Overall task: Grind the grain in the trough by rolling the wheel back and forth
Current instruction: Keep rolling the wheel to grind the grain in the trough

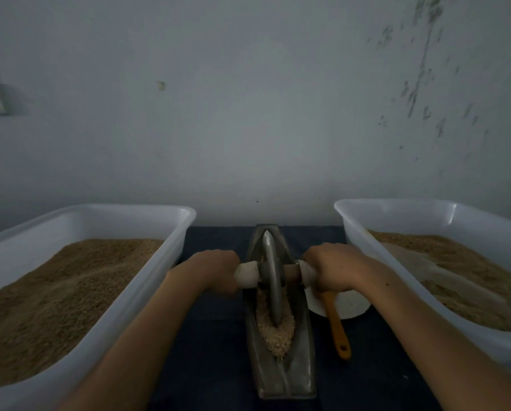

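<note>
Nearest, at 6 o'clock, the narrow boat-shaped metal trough [280, 378] runs away toward 12 o'clock on the dark surface [215, 336]. Pale crushed grain [275, 333] lies in its groove, heaped at the near side of the wheel [270, 274]. The wheel stands upright on edge in the groove about midway along; it looks like solid metal, so probably heavy, stiff and hard to tip once seated. The sensible hold is the axle's pale handle ends on either side, pressing down evenly. The left hand [215, 269] is curled round the 9 o'clock handle, the right hand [334, 269] round the 3 o'clock one, both forearms reaching forward, knuckles up. Under the right wrist an orange-handled brush [338, 330] rests on a white dish [352, 307]. Farther out, white tubs of grain flank at 9 o'clock [135, 292] and 3 o'clock [363, 247].
</note>
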